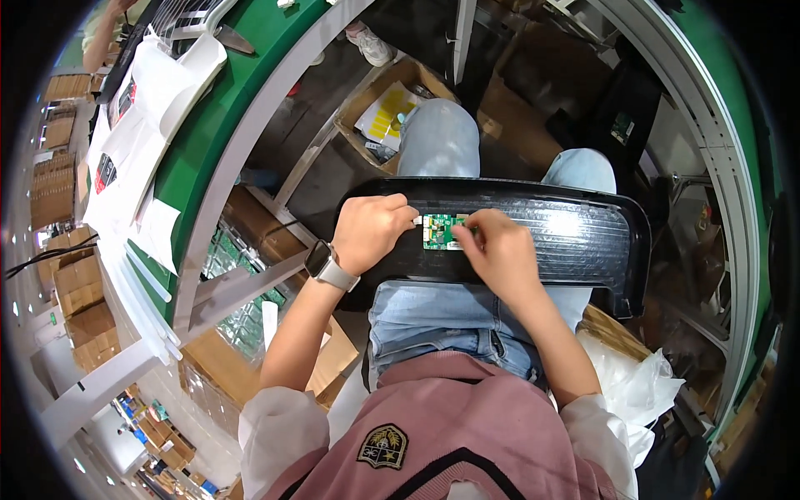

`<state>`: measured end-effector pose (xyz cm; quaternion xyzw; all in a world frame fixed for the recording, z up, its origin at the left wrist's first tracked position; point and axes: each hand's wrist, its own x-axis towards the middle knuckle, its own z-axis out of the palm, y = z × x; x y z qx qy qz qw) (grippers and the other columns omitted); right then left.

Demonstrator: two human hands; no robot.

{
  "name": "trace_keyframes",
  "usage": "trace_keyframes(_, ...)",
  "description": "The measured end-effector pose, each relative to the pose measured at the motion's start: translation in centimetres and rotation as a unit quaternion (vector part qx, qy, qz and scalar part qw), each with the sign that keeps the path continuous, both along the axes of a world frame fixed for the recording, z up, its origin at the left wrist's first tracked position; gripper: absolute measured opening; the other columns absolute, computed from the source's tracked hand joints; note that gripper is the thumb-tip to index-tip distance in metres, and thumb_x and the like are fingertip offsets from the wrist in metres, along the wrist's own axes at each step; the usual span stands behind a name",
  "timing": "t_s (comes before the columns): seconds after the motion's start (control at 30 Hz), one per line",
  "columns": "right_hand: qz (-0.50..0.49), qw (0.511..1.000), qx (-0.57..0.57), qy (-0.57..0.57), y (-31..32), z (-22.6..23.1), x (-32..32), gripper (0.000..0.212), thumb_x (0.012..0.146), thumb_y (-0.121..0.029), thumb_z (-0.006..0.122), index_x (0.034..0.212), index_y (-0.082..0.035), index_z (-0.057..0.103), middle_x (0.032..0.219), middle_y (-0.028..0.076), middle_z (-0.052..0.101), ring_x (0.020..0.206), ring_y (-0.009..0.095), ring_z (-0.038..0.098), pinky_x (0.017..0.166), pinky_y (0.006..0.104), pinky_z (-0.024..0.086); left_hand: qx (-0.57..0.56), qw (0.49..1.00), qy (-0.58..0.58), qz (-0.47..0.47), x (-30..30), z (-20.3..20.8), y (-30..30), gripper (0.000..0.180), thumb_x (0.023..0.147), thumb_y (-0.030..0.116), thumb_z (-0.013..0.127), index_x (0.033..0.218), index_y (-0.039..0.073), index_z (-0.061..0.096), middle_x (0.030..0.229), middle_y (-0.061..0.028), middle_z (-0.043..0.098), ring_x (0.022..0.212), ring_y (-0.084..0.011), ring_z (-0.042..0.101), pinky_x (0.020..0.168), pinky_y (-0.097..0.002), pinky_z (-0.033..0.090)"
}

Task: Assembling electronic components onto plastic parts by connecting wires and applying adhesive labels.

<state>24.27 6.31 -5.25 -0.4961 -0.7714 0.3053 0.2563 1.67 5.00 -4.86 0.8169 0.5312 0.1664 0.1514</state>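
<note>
A small green circuit board point(442, 233) with white connectors along its left side lies over a long black plastic panel point(575, 254) across my lap. My right hand point(504, 250) pinches the board's right edge between thumb and fingers. At the board's upper left corner, my left hand point(372, 232) is closed in a pinch, with a tiny white piece point(417, 221) at its fingertips. Whether this piece is a plug or part of the board is too small to tell. A watch point(318, 258) sits on my left wrist.
Beyond my knees stands an open cardboard box point(350, 112) with papers and bags. White sheets point(146, 108) and scissors point(236, 40) lie on the green tabletop point(218, 96) at left. More green boards point(237, 312) are stacked below. Clear plastic wrap point(637, 379) is by my right side.
</note>
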Motion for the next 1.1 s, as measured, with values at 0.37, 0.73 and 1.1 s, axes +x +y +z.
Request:
trace_keyframes(0.37,-0.027,0.994,0.029,-0.101,0.0,-1.0,1.3,0.021,0.086,-0.015,0.067,0.104,-0.007,0.060,0.084,0.012,0.065,0.066,0.034,0.065,0.056,0.0435,0.051,0.004,0.995,0.049,-0.092,0.4,-0.2,1.2,0.010,0.073,0.013,0.071,0.079,0.007,0.067,0.069,-0.0045,0.055,0.064,-0.0225,0.062,0.052,-0.0360,0.047)
trace_keyframes(0.73,-0.015,0.987,0.073,-0.143,-1.0,-1.6,0.8,0.021,0.088,-0.013,0.062,0.105,-0.003,0.057,0.088,0.018,0.054,0.069,0.038,0.061,0.058,0.0474,0.048,0.186,0.945,0.074,-0.259,1.4,-1.8,3.3,0.021,0.072,0.019,0.062,0.086,0.004,0.057,0.065,-0.0027,0.050,0.059,-0.0183,0.058,0.051,-0.0312,0.047)
trace_keyframes(1.1,0.013,0.993,-0.007,-0.113,-0.3,0.0,1.9,0.027,0.084,-0.019,0.069,0.107,-0.007,0.060,0.086,0.017,0.066,0.075,0.037,0.065,0.063,0.0477,0.050,0.371,0.925,0.069,0.043,-0.5,16.0,-0.5,0.014,0.075,0.014,0.070,0.088,0.009,0.066,0.083,-0.0078,0.065,0.076,-0.0198,0.065,0.058,-0.0298,0.050)
